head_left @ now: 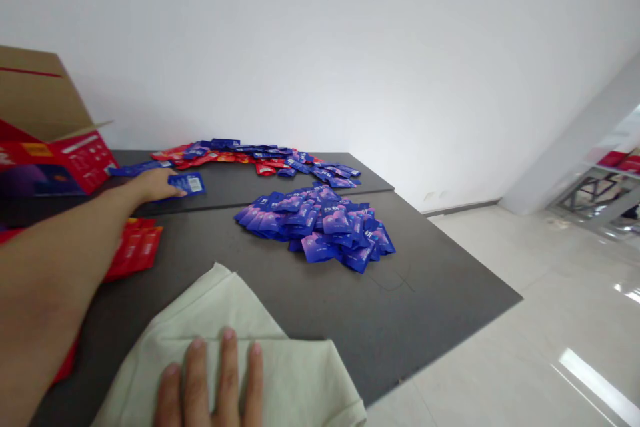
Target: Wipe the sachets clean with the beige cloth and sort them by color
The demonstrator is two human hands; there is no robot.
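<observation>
My left hand (159, 185) reaches out across the table's far left part, thumb and fingers closed on a blue packet (191, 183) with a white barcode label. Another blue packet (137, 168) lies just behind that hand. Near the front edge, my right hand (210, 383) rests palm down on a folded pale green cloth (295, 373), its fingers stretched and slightly apart; the thumb is out of sight. Below my left forearm are red packets (137, 250), partly hidden by it. A heap of blue-purple packets (325, 223) lies right of the cloth, farther back.
An open red cardboard box (85, 163) with raised flaps stands at the left. Red and blue packets (250, 152) are strewn in a curved row along the white wall. The dark table (425, 300) ends at the right above a shiny tiled floor (530, 347).
</observation>
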